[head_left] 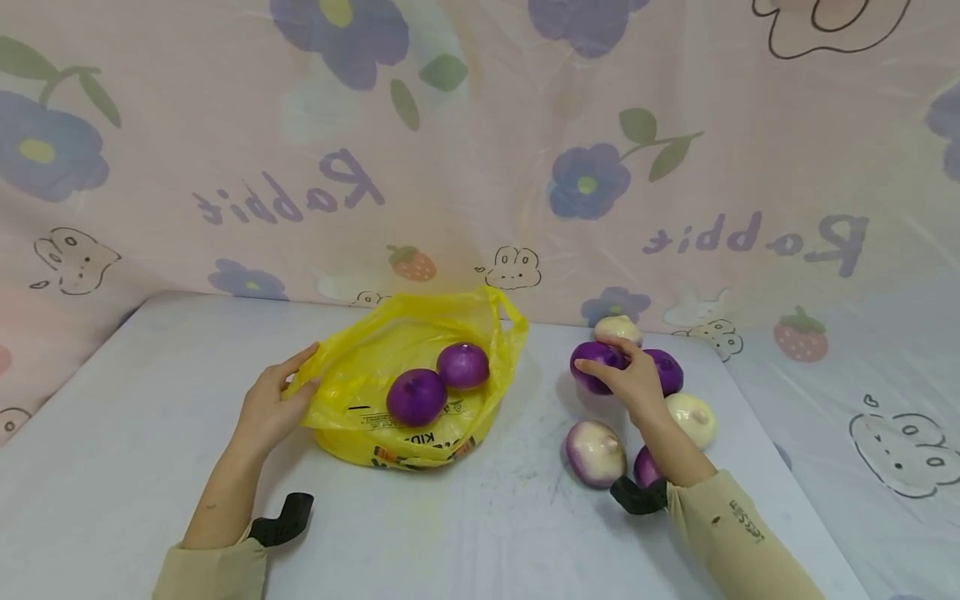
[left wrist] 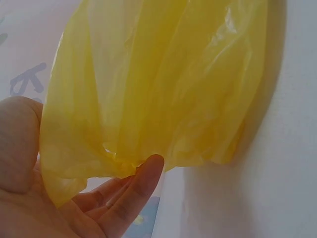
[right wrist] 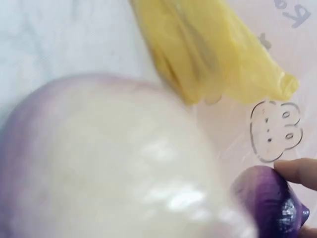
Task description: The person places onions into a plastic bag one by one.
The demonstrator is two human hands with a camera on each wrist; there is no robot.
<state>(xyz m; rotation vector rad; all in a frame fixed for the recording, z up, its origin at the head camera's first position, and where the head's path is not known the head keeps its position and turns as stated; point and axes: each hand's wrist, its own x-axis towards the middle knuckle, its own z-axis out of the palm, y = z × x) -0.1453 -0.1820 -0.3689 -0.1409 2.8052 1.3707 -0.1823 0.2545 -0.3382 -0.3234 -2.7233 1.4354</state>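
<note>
Head view, from the left: the left hand (head_left: 272, 406) reaches in over the pale desk (head_left: 135, 467) and pinches the left rim of a yellow plastic bag (head_left: 360, 367), thumb on one side and fingers on the other, so that the mouth gapes. The left wrist view shows the same grip from beneath, the thin yellow film draped between thumb and fingers (left wrist: 141, 178). One bag only, lying on the desk a little left of centre, with dark print along its lower edge. Inside it sit two purple onions (head_left: 417, 397), touching one another, the nearer one lower and to the left.

Further right, well apart from the bag, lies a loose cluster of six onions on the desk. The right hand (head_left: 633, 379) rests on top of the dark purple onion (head_left: 594, 360) at the left of the cluster, fingers curled over it and grasping it. Just behind sits a pale one (head_left: 618, 328); beside the hand another purple one (head_left: 666, 369); nearer, a whitish one (head_left: 693, 417), a purple-and-white peeled onion (head_left: 595, 451), and a small purple one (head_left: 645, 465) partly hidden by the wrist. The right wrist view is filled by a blurred pale onion, with a fingertip (right wrist: 297, 171) on a purple one at the corner.

Behind everything hangs a pink sheet (head_left: 480, 167) printed with flowers and rabbits.
</note>
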